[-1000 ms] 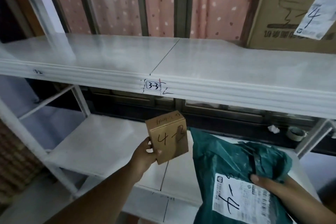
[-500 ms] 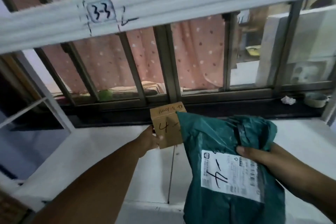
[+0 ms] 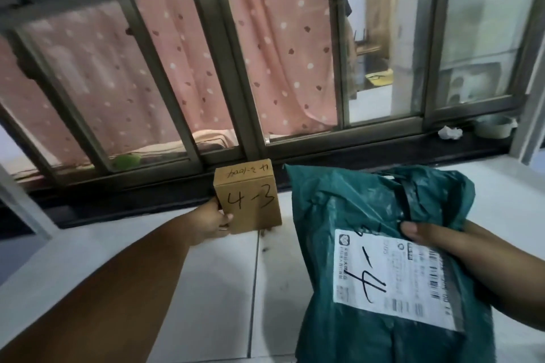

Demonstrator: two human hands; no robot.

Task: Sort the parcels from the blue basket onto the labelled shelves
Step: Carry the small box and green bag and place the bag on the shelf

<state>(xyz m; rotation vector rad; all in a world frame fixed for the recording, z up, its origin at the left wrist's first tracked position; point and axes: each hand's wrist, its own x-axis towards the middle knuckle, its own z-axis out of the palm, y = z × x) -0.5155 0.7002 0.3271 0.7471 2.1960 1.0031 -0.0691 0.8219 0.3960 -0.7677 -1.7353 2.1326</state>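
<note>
My left hand (image 3: 213, 222) gripped the 4-3 box (image 3: 247, 196) above the shelf (image 3: 206, 289), my right hand (image 3: 442, 244) pinching the green mailer (image 3: 368, 230), whose slack bulk might slip free.

White shelf (image 3: 206, 289) made of two boards meeting at a dark seam, its rear edge against a dark window sill. A small brown cardboard box (image 3: 249, 200) marked "4-3" stands upright over the seam near that edge.
</note>
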